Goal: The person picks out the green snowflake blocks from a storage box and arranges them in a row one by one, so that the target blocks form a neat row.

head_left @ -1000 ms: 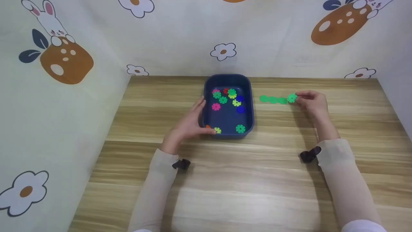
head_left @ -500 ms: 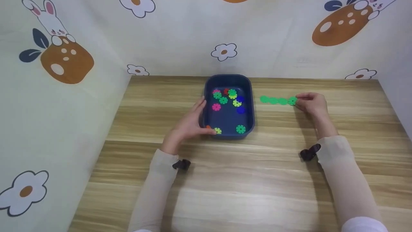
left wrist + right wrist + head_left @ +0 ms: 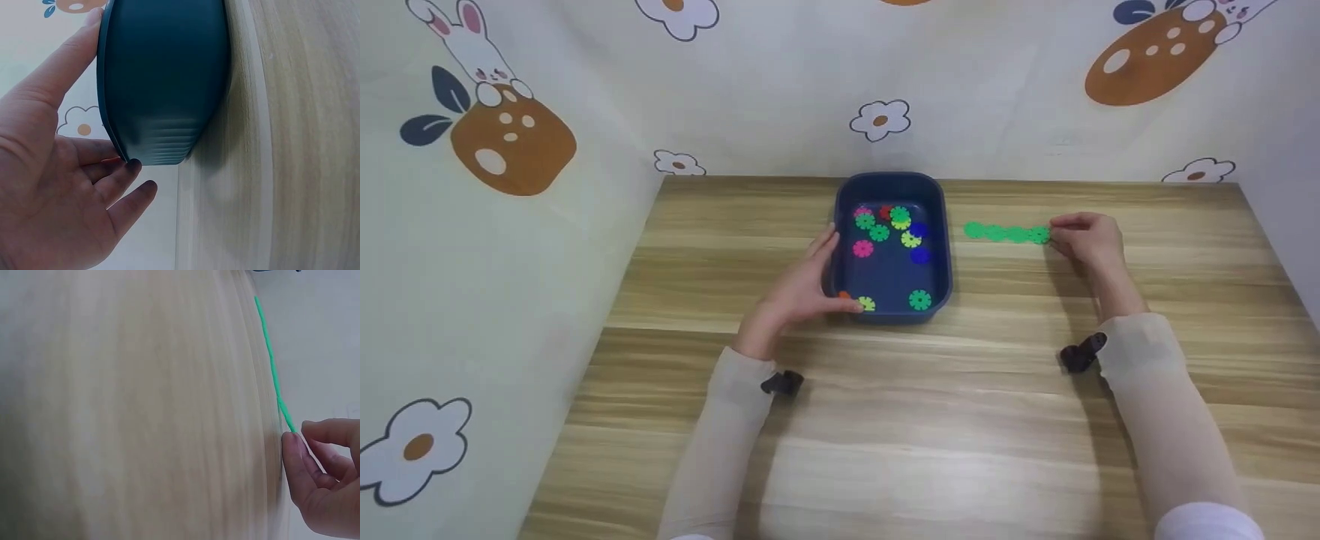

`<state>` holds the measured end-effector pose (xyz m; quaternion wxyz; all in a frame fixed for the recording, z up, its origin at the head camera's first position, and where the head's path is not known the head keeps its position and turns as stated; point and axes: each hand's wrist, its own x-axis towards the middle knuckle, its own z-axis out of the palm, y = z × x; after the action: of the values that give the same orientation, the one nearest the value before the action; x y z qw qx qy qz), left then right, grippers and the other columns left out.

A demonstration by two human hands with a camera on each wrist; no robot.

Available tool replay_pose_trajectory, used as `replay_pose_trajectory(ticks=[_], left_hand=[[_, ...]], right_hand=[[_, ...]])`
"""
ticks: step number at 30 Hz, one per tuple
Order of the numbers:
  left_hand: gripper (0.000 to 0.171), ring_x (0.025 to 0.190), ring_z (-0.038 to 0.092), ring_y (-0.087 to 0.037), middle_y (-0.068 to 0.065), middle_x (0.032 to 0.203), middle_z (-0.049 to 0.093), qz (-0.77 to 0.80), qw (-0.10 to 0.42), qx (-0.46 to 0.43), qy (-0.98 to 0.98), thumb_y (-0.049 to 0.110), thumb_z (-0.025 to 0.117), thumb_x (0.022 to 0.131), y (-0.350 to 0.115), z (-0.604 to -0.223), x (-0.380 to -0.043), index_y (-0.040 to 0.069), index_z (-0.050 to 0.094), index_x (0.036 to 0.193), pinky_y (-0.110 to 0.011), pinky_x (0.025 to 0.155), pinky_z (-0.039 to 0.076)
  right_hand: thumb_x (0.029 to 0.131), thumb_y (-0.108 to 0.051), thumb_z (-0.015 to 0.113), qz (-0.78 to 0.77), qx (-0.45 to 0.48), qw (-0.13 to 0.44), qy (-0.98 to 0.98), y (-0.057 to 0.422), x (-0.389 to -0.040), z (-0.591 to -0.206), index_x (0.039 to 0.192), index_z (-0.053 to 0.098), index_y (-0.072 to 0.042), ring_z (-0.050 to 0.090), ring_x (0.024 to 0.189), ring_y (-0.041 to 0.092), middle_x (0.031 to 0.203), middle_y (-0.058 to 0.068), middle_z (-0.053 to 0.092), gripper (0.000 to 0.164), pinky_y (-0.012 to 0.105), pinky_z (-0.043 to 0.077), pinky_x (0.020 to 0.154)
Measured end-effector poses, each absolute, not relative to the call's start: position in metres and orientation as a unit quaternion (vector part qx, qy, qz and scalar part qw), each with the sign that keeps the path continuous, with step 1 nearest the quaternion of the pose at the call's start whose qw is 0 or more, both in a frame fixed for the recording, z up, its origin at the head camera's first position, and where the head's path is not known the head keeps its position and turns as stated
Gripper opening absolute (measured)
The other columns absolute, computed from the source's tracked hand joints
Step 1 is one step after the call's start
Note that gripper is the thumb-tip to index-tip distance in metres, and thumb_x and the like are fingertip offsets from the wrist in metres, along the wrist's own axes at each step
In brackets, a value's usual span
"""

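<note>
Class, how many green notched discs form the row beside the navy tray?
4: the leftmost disc, the second disc, the third disc, and the rightmost disc, held by the right hand. Overlaps might hide more.

Looks like the small orange plastic piece (image 3: 844, 295) is mostly covered by the left hand (image 3: 801, 289), and the dark-blue rectangular plastic tray (image 3: 163, 73) gets cropped up top.

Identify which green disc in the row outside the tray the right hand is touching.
The end disc, farthest from the blue tray: the right hand pinches its edge, while the row's other three lie untouched.
</note>
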<state>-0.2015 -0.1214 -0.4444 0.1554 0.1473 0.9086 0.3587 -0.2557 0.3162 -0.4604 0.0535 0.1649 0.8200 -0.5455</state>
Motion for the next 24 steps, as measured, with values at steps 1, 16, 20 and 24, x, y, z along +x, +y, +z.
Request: replay_pose_trajectory(ticks=[1, 16, 20, 24], left_hand=[[0.121, 0.156, 0.015, -0.026, 0.002, 0.171, 0.002, 0.358, 0.155, 0.147, 0.909, 0.046, 0.087, 0.073, -0.121, -0.444, -0.201, 0.015, 0.011, 0.162, -0.047, 0.124, 0.026], [0.120, 0.156, 0.016, -0.026, 0.004, 0.170, 0.002, 0.359, 0.159, 0.136, 0.910, 0.047, 0.086, 0.073, -0.121, -0.444, -0.200, 0.019, 0.011, 0.162, -0.049, 0.124, 0.026], [0.120, 0.156, 0.016, -0.026, 0.003, 0.170, 0.004, 0.357, 0.154, 0.137, 0.911, 0.048, 0.087, 0.072, -0.121, -0.445, -0.201, 0.018, 0.012, 0.162, -0.049, 0.124, 0.026], [0.122, 0.156, 0.015, -0.026, -0.001, 0.170, 0.006, 0.354, 0.146, 0.150, 0.911, 0.048, 0.087, 0.071, -0.121, -0.446, -0.201, 0.014, 0.013, 0.161, -0.046, 0.125, 0.024]], right_hand=[[0.096, -0.010, 0.064, -0.547, 0.163, 0.050, 0.819, 0.316, -0.255, -0.459, 0.127, 0.059, 0.006, 0.063, 0.079, -0.006, 0.084, -0.019, 0.064, 0.036, 0.013, 0.057, 0.077], [0.096, -0.018, 0.064, -0.512, 0.129, 0.032, 0.849, 0.303, -0.253, -0.442, 0.125, 0.063, 0.004, 0.065, 0.073, -0.005, 0.078, -0.025, 0.063, 0.036, 0.014, 0.056, 0.070], [0.096, -0.015, 0.064, -0.539, 0.116, 0.035, 0.833, 0.295, -0.250, -0.437, 0.126, 0.062, 0.006, 0.067, 0.075, -0.005, 0.081, -0.023, 0.064, 0.036, 0.013, 0.057, 0.073], [0.095, -0.008, 0.065, -0.575, 0.095, 0.032, 0.812, 0.286, -0.248, -0.433, 0.124, 0.061, 0.008, 0.067, 0.078, -0.004, 0.085, -0.019, 0.067, 0.034, 0.013, 0.057, 0.075]])
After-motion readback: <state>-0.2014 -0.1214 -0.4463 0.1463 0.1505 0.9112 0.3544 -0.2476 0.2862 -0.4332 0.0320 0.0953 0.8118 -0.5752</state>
